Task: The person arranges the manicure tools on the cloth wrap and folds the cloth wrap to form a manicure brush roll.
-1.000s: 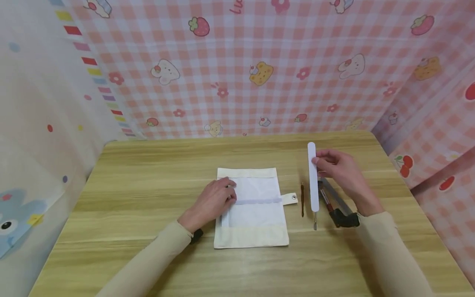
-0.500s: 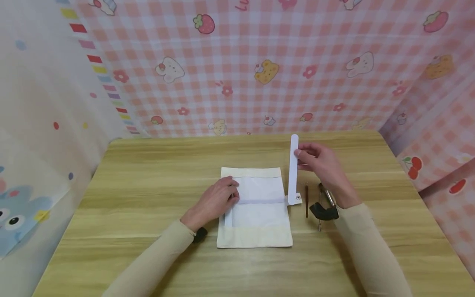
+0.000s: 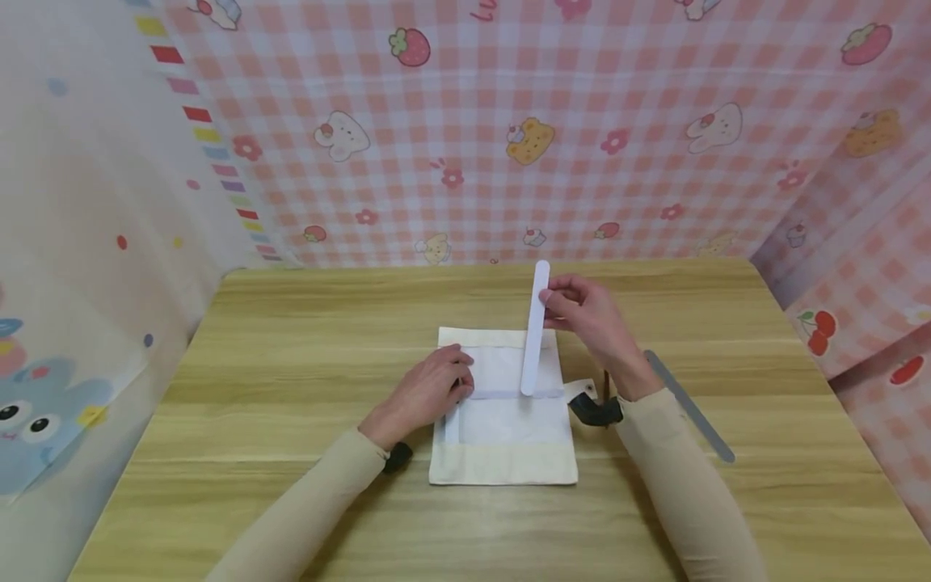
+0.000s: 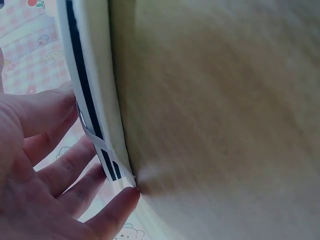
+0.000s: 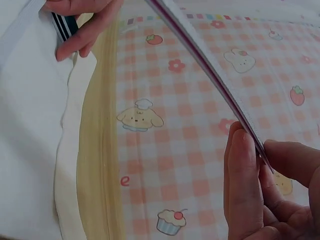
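Observation:
A cream pouch (image 3: pixel 503 465) lies unfolded on the table, with a white inner panel and a thin band across its middle. My right hand (image 3: pixel 592 323) pinches a white nail file (image 3: pixel 534 331) between thumb and fingers, holding it nearly upright over the pouch's right half. On the pouch's left edge rests my left hand (image 3: pixel 422 394), its fingers loosely extended. In the left wrist view, its fingertips touch the pouch edge beside flat, dark-cored strips (image 4: pixel 85 85), which look like nail files, under the band. The white nail file's lower end is close to the band; contact is unclear.
A grey nail file (image 3: pixel 691 408) lies slanted on the wooden table, right of my right forearm. A snap tab (image 3: pixel 579 389) sticks out from the pouch's right side. Beside it a thin brown stick (image 3: pixel 606 380) is partly hidden by my right wrist. A checked cloth (image 3: pixel 407 162) hangs behind.
My right hand has carried the white nail file leftward from the table's right side to above the pouch, uncovering the grey nail file. My left hand has stayed on the pouch.

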`<state>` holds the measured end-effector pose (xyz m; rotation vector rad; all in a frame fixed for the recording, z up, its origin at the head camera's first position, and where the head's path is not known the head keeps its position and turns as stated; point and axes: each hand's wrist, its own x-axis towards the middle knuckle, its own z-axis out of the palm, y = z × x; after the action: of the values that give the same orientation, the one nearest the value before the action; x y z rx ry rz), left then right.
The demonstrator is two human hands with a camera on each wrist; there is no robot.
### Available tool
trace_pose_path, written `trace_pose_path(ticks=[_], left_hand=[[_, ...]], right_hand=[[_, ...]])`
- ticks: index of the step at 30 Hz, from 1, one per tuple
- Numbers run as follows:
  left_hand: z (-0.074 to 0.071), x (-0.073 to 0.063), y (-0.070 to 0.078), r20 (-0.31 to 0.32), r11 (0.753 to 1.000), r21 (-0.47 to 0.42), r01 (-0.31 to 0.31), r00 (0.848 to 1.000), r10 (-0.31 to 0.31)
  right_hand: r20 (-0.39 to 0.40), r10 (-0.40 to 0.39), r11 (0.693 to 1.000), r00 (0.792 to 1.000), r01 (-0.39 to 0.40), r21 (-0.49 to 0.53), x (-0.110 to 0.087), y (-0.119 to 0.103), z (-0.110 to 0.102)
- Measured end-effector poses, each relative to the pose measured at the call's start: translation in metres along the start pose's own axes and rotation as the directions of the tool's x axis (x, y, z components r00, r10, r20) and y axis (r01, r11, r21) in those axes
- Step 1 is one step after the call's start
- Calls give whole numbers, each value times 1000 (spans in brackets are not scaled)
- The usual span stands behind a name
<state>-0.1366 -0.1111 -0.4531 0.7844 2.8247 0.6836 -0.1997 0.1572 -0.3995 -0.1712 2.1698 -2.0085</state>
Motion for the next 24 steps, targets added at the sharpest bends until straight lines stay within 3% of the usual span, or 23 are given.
trace_pose_path(ticks=[24], left_hand=[[-1, 2, -3, 6, 1000, -14, -26, 1000, 26]], right_hand=[[-7, 57, 998, 998, -57, 10, 28, 15, 43]])
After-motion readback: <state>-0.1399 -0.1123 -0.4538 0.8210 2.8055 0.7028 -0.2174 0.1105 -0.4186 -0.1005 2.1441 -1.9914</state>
